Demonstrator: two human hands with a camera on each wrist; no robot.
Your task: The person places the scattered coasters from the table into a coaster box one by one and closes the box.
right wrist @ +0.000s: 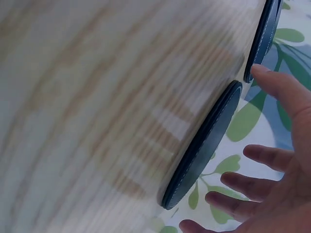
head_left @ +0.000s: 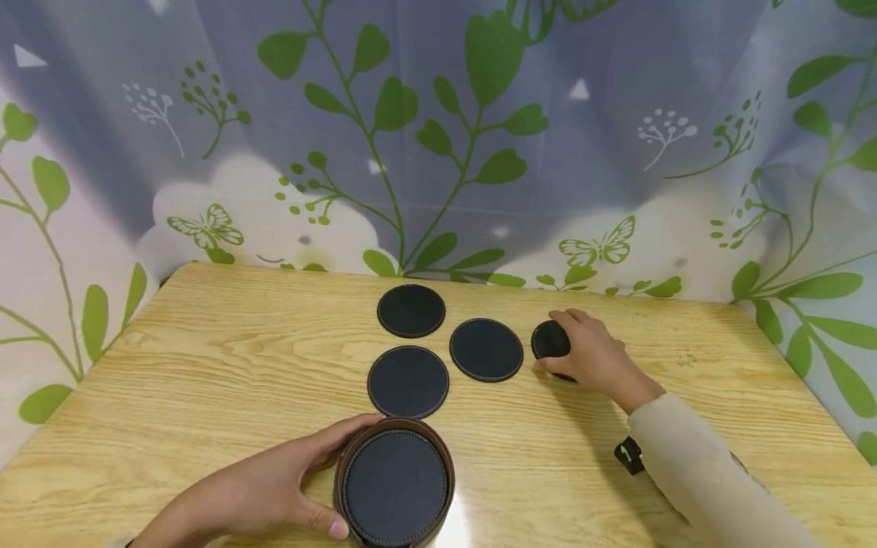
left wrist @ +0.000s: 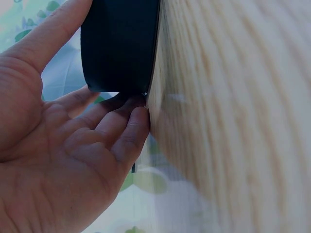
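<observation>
A round brown holder (head_left: 449, 472) stands at the table's front, a black stitched coaster (head_left: 396, 487) lying inside it. My left hand (head_left: 274, 479) holds the holder from the left, thumb at the near side and fingers at the far side; in the left wrist view the dark holder wall (left wrist: 119, 48) sits between them. My right hand (head_left: 596, 350) hovers around the rightmost black coaster (head_left: 550, 340), covering part of it. The right wrist view shows the spread fingers (right wrist: 257, 187) apart from a coaster (right wrist: 206, 150) flat on the wood.
Several more black coasters lie on the wooden table (head_left: 226, 358): one at the back (head_left: 411, 310), one in the middle (head_left: 486, 349) and one just behind the holder (head_left: 408, 382). A leaf-patterned curtain (head_left: 438, 152) hangs behind the table. A small black strap piece (head_left: 629, 455) shows beside the right sleeve.
</observation>
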